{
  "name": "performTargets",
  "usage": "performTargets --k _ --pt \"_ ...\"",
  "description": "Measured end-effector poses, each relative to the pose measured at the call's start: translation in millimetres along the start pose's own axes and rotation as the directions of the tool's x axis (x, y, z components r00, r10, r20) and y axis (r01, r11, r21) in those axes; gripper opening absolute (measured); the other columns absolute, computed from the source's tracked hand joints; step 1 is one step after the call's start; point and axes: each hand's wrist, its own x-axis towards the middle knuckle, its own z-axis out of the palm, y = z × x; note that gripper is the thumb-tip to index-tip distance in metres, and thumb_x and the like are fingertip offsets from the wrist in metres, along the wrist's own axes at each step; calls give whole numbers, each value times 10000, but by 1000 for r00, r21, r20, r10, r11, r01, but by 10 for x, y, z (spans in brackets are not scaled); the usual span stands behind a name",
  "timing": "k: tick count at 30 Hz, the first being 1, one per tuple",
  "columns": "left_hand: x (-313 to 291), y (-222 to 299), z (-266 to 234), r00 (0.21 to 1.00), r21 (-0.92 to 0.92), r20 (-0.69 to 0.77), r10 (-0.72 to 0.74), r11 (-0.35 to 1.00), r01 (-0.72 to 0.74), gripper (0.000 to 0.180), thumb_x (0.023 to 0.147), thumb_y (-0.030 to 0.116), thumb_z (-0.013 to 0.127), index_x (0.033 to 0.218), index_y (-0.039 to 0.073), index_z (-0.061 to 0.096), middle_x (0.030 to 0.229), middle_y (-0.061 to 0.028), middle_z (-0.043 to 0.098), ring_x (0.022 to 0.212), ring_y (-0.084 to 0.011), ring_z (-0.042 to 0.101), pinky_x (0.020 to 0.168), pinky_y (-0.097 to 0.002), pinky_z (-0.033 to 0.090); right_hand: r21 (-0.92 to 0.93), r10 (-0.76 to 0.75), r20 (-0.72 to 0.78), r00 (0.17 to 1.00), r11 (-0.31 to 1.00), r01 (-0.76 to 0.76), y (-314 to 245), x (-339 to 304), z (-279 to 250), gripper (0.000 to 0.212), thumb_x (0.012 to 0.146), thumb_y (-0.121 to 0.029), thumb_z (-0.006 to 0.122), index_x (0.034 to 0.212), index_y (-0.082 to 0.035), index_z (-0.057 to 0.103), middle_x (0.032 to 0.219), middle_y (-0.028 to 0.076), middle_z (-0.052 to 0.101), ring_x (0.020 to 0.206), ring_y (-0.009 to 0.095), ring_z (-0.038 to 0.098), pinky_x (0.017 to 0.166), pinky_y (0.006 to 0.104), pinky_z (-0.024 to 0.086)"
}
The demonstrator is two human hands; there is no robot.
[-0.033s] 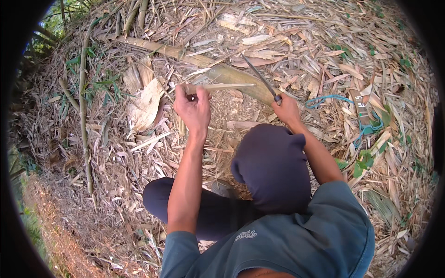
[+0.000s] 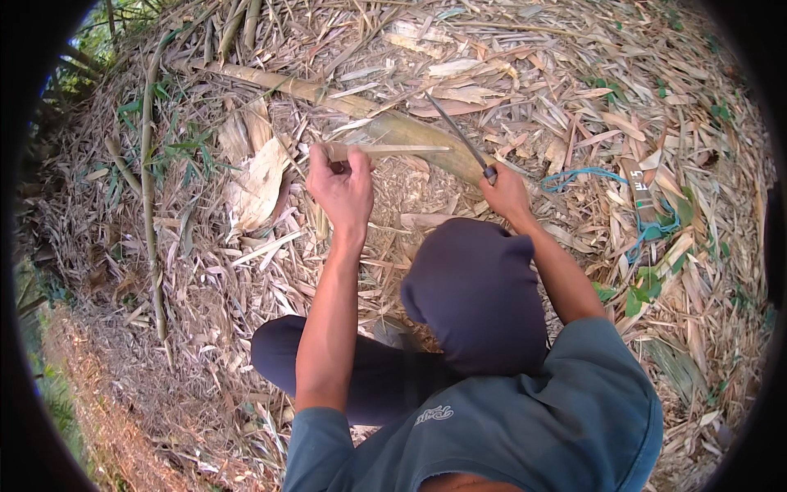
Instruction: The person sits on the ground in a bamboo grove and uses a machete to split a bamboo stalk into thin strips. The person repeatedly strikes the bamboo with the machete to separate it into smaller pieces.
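My left hand is closed, fingers bent round a pale, thin bamboo strip that points to the right. In my right hand is a long-bladed knife, gripped by its dark handle, its narrow blade slanting up and to the left. The strip's free end stops short of the blade, with a gap between them. Just beyond both hands, a split greenish bamboo length lies on the ground; the blade passes over it in this view. My bent knee is below my right hand.
Dry leaves and bamboo shavings cover the ground. To the right lies a flat brown wooden piece with a looped blue cord. A thin bamboo stem runs down the left side; a long pole extends toward the far left.
My raised knee has shifted slightly to the left. Both hands, the strip and the knife stay almost where they were.
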Motion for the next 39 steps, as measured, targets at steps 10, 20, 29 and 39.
performTargets --k 10,20,29,39 --pt "534 235 733 996 188 48 78 979 -85 160 877 56 629 841 -17 492 607 -90 642 512 -128 633 483 -274 488 51 -34 135 990 998 28 344 420 482 295 883 -288 643 991 -13 629 779 210 673 766 421 666 714 498 509" --pt "832 642 1056 920 410 266 -289 897 164 189 935 87 617 963 -100 611 762 -170 708 624 -188 713 570 -295 614 298 -37 155 987 954 -11 302 365 398 334 872 -295 700 998 7 628 815 214 690 810 438 677 715 503 521" --pt "682 571 1069 945 375 302 -128 927 6 158 942 80 594 974 -71 629 707 -79 661 583 -110 646 530 -246 546 264 25 212 977 961 -82 487 570 365 343 814 -279 705 975 13 621 842 254 682 842 448 674 745 517 523" --pt "692 539 1133 935 430 280 219 842 -326 127 794 17 579 875 -60 638 918 -132 680 774 -181 619 725 -332 506 221 40 184 982 972 -81 470 392 499 394 788 -296 696 1020 16 633 774 242 667 787 443 671 723 506 510"
